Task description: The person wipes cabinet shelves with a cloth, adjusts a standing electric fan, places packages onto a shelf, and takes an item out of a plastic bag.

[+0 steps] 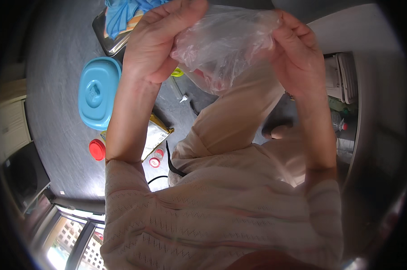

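A clear thin plastic bag (223, 44), crumpled and see-through, is stretched between both hands above my raised knee. My left hand (166, 37) grips the bag's left side, with its thumb at the top edge of the view. The right side is pinched by my right hand (296, 50), between thumb and fingers. Something pinkish shows through the lower part of the bag; I cannot tell whether it is inside or behind. Below my left wrist lie a silver and yellow packet (156, 135) and a small clear jar with a red and white lid (157, 157).
On the grey surface are a blue oval lid (99, 92), a red round lid (97, 150) and a metal tray (114, 47) with blue cloths (117, 20). A black cord (171, 162) runs beside my leg. At the right, a shelf holds a plastic bottle (337, 121) and stacked containers (341, 77).
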`<state>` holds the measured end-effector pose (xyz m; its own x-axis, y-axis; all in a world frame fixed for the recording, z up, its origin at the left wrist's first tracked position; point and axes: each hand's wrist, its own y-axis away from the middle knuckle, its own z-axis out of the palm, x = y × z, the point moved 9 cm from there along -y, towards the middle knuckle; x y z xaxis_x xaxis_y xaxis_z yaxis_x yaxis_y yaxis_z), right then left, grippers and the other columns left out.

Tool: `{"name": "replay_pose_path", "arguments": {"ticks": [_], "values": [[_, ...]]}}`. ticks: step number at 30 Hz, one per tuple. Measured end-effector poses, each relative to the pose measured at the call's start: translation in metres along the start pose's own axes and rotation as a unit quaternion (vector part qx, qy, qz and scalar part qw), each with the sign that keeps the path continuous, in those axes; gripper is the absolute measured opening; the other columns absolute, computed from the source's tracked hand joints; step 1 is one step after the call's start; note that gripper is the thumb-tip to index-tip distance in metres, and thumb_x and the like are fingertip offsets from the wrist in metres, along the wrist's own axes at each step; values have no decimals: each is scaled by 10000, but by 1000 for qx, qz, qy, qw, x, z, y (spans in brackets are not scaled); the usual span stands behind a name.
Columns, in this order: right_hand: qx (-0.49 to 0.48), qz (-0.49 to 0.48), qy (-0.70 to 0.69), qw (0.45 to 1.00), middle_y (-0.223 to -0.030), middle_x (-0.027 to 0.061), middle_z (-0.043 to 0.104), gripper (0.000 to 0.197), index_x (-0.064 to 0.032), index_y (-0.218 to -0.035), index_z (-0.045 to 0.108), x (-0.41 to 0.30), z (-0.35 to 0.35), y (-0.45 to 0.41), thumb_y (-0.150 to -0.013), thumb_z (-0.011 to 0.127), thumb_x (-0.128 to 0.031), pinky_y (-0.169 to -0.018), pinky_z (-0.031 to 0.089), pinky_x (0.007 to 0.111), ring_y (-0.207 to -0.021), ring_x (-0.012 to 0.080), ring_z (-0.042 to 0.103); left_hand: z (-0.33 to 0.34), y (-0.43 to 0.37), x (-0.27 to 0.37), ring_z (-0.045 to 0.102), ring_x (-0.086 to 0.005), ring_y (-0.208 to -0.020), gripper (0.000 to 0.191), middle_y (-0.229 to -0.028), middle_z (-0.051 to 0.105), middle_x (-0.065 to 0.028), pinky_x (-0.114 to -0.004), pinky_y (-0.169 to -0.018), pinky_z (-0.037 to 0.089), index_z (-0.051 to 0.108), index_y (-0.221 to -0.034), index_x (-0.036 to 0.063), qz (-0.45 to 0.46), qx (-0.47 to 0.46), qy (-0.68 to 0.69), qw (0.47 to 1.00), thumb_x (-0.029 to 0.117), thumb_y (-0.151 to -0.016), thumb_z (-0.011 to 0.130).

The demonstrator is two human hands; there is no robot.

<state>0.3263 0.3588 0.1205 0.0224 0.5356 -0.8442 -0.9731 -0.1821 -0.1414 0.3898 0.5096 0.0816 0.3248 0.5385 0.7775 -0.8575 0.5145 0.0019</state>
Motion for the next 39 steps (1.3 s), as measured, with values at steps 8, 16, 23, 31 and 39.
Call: {"name": "replay_pose_path", "arguments": {"ticks": [8,16,23,31,39], "values": [[232,-155,-64,958,-1083,118,520,306,-7,-1075,488,-120,-57,107,-839,427,-191,-816,427,382,-979,246,500,179,-17,22,424,-62,-427,195,-605,545,-17,-186,-404,333,551,-773,24,-8,-249,17,968,198,-848,505],[331,-149,12,932,-788,6,594,165,-22,-917,575,-130,-94,202,-838,477,-130,-513,427,198,-606,82,532,249,-14,-55,445,-81,-463,114,-565,472,15,-220,-439,340,557,-791,40,-157,-365,29,917,144,-832,538],[517,-24,52,854,-813,-2,586,276,-16,-932,575,-24,-175,321,-813,570,-265,-628,430,200,-692,55,520,211,-12,-220,357,-73,-407,262,-478,414,23,-228,-396,264,482,-613,74,-273,-232,-131,924,232,-773,617],[431,207,213,852,-657,-50,528,179,-23,-885,599,65,-190,338,-791,605,-175,-444,309,170,-528,14,409,168,-15,-306,365,-75,-397,282,-480,399,32,-217,-409,279,469,-615,87,-324,-218,-222,894,261,-783,614],[531,84,145,831,-566,-79,443,166,-56,-866,636,65,-197,329,-823,568,-201,-397,243,172,-456,1,319,140,-30,-302,518,-75,-570,126,-651,581,-17,-212,-544,422,591,-807,16,-31,-236,-481,844,138,-776,582]]}}
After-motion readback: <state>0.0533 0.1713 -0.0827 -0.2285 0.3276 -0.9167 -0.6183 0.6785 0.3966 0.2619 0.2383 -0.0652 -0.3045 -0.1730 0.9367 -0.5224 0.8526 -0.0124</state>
